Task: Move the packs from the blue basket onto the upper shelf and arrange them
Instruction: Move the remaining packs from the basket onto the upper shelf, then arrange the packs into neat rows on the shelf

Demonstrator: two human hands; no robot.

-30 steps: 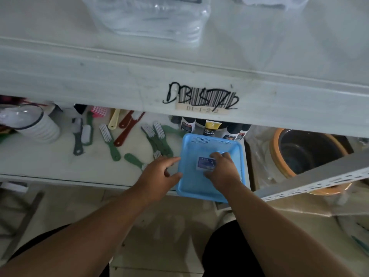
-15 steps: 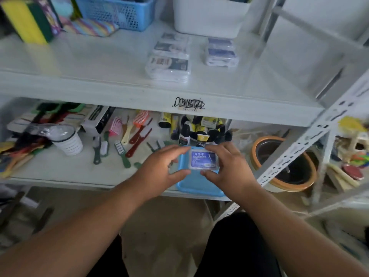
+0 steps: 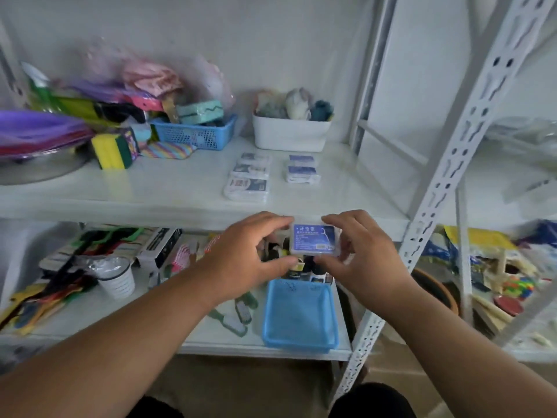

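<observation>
A small clear pack with a blue label is held between my left hand and my right hand, in front of the upper shelf's front edge. Below it, the blue basket sits on the lower shelf with nothing showing inside. On the upper shelf lie two columns of similar packs: a left column of three and a right column of two.
The upper shelf also carries a white bin, a blue mesh basket, sponges and a metal basin. The lower shelf holds brushes, bottles and a cup. A perforated white upright stands at the right.
My right hand picked the pack out of the blue basket, my left hand joined it, and both raised it to the upper shelf's edge. The view tilted upward.
</observation>
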